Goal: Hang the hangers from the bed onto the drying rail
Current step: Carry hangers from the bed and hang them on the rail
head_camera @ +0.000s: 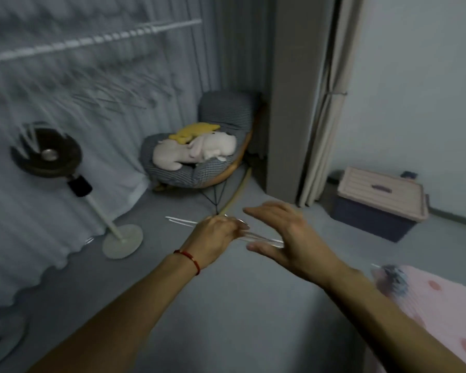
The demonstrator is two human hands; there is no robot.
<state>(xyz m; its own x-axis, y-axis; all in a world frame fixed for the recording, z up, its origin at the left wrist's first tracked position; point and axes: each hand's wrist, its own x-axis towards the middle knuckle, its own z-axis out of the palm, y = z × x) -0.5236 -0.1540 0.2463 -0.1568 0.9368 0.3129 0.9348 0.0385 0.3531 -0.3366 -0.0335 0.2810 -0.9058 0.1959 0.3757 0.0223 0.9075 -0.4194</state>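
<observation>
**Carrying the hangers over to the rail: keep that bunch tidy**

The left hand point(218, 232) is curled around a bunch of thin pale hangers point(261, 239), held low over the floor, roughly centre frame. The right hand point(283, 232) is spread flat with straight fingers right beside the bunch, gripping nothing; can't tell if it actually touches the wires. The drying rail point(92, 40) sits up around 10 o'clock and already has a blurry row of hangers point(113, 98) hanging on it. The bed point(441, 313) with the pink spotted cover pokes in at 4 o'clock.

My take: use the flat right hand to peel off one hanger at a time, hook up, while the left holds the rest. Watch the standing fan point(47, 154) under the rail when swinging over.
</observation>
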